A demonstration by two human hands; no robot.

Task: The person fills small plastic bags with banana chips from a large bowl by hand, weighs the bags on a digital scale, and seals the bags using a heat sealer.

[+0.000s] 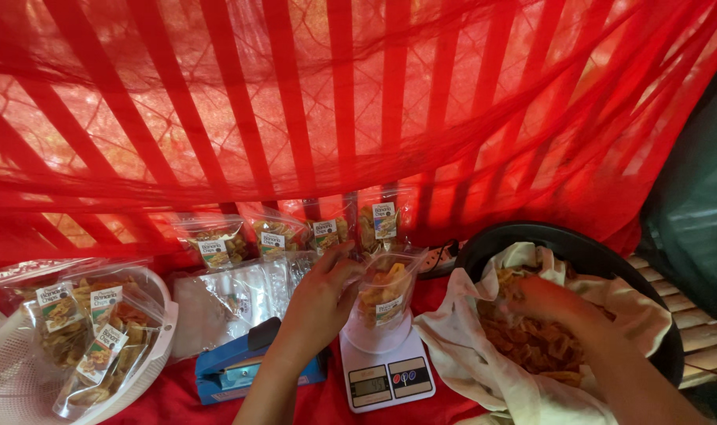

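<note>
Two hands are busy. The left hand (320, 293) pinches the rim of a clear chip bag (383, 293) standing on a small white scale (383, 376). The right hand (541, 301) digs into banana chips (531, 342) in a cloth-lined black bowl (578, 240); its fingers are hidden. A white basket (16, 378) of filled bags sits far left.

Home snack-packing corner (red-netted): kitchen scale (384, 376), bag sealer (240, 366), filled chip bags (91, 330).

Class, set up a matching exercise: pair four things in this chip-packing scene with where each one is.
Things:
1. left hand
2. right hand
3. kitchen scale
4. white basket

Places:
A. holds filled chip bags, far left
B. in the cloth-lined black tub of chips
C. gripping the open clear bag
D. under the open bag, on the red cloth

Pairs: 1-C, 2-B, 3-D, 4-A
</note>
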